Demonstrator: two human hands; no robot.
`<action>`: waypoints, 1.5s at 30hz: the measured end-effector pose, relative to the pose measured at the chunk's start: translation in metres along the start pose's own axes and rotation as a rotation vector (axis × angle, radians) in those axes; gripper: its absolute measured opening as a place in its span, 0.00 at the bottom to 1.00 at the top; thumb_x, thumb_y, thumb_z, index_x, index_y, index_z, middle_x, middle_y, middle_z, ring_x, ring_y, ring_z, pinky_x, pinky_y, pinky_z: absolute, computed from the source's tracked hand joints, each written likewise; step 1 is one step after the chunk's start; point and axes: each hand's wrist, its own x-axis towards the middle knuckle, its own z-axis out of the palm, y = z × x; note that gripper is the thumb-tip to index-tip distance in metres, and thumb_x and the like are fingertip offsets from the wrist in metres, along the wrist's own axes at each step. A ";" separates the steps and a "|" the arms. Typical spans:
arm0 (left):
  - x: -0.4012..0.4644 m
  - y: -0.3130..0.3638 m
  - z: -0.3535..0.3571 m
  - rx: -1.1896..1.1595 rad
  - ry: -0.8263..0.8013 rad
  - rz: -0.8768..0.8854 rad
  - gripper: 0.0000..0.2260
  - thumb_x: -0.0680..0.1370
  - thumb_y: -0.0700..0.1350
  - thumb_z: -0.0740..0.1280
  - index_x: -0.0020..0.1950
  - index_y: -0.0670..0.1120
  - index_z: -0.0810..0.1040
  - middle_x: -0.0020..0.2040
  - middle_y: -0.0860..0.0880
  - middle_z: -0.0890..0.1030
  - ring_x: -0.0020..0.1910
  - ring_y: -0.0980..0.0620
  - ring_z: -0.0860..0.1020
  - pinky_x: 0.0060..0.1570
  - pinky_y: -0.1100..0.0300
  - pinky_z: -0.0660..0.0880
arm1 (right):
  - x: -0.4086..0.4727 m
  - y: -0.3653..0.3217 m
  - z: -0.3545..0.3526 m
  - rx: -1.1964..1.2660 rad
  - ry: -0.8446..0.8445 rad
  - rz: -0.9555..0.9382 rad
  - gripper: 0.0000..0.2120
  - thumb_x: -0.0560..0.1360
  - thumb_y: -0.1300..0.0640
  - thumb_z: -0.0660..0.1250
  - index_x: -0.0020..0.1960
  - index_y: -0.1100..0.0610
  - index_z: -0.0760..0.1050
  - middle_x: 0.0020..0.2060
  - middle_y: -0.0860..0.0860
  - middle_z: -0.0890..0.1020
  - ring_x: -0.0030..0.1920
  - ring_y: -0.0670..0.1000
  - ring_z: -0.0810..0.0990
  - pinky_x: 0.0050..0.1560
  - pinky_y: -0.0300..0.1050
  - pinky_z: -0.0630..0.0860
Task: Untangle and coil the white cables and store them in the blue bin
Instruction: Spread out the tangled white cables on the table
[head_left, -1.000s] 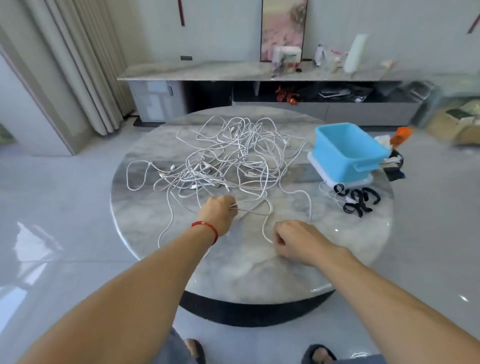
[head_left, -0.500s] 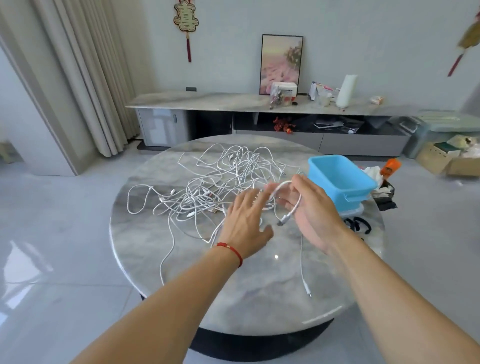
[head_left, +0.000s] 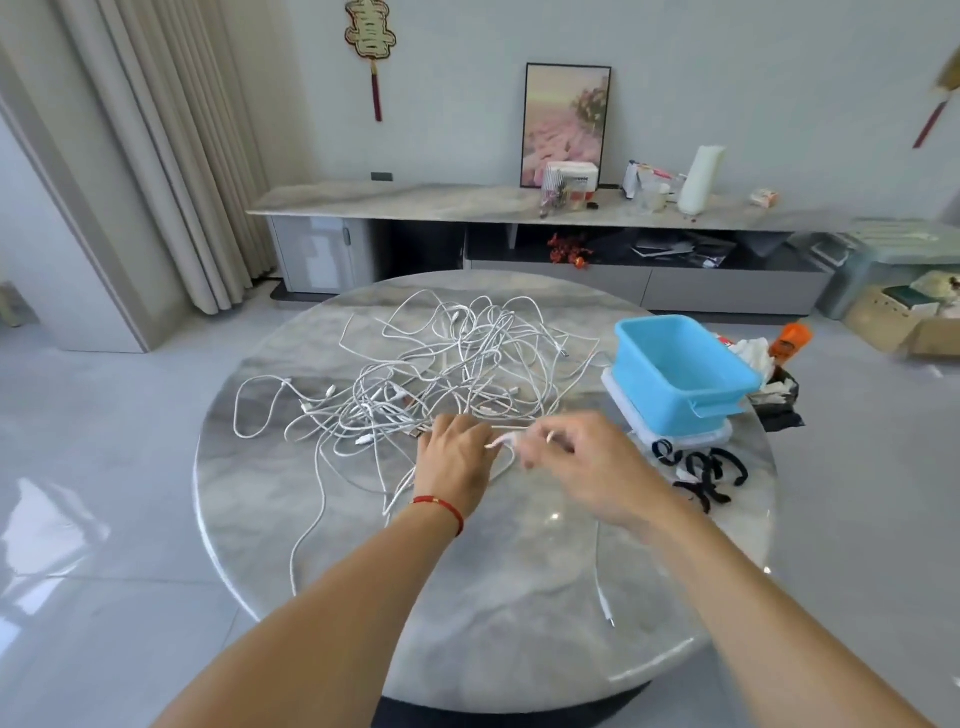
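Observation:
A tangled heap of white cables (head_left: 457, 374) spreads over the middle of the round marble table (head_left: 363, 545). At the table's right side the blue bin (head_left: 680, 371) stands on a white lid, with nothing visible inside. My left hand (head_left: 454, 454), with a red string on its wrist, lies palm down on the near edge of the heap. Just to its right, my right hand (head_left: 587, 467) pinches a white cable near its plug, blurred by motion. One loose cable end (head_left: 605, 605) trails over the table below my right forearm.
Several black straps (head_left: 701, 470) lie just in front of the bin. A black bag with white and orange items (head_left: 776, 374) sits behind the bin at the table's edge. A long low cabinet (head_left: 519, 208) runs along the far wall, boxes at the far right.
Both hands have dropped from above the table to the near edge of the heap. The cable loop held up by my right hand half a second ago is now low, near the tabletop.

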 end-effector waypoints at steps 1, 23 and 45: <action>-0.002 -0.004 0.001 -0.032 -0.006 -0.017 0.11 0.81 0.52 0.64 0.47 0.48 0.82 0.51 0.51 0.81 0.57 0.44 0.73 0.53 0.47 0.71 | 0.002 -0.008 -0.006 0.172 0.122 -0.062 0.16 0.82 0.48 0.68 0.40 0.57 0.79 0.26 0.43 0.72 0.30 0.44 0.68 0.33 0.40 0.66; -0.004 -0.017 -0.013 -0.159 -0.024 0.024 0.07 0.79 0.46 0.69 0.52 0.45 0.83 0.56 0.48 0.81 0.60 0.42 0.73 0.54 0.48 0.71 | 0.002 -0.039 0.016 0.514 -0.067 0.063 0.15 0.84 0.56 0.63 0.41 0.61 0.76 0.29 0.46 0.72 0.29 0.44 0.67 0.31 0.36 0.64; -0.006 -0.014 -0.023 -0.195 -0.061 -0.059 0.24 0.77 0.61 0.56 0.50 0.45 0.82 0.55 0.48 0.80 0.58 0.41 0.72 0.52 0.47 0.73 | -0.001 -0.043 0.021 0.644 0.042 -0.055 0.18 0.86 0.57 0.59 0.38 0.57 0.73 0.58 0.51 0.82 0.59 0.43 0.81 0.57 0.31 0.74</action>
